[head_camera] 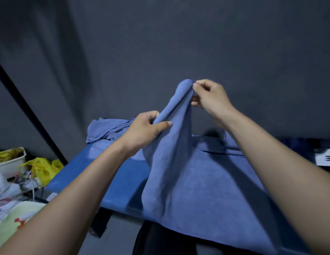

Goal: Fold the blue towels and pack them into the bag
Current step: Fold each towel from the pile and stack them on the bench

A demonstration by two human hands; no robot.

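Blue towel (179, 162) is hanging over the counter (108, 183), with both hands pinching its raised edge: left hand (144, 129) lower, right hand (210, 96) higher. Sliding apart toward the corners should spread it flat.

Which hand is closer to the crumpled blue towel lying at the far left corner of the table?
Left. The left hand grips the lifted towel just beside the crumpled towel; the right hand pinches the lifted towel's top, higher and farther right.
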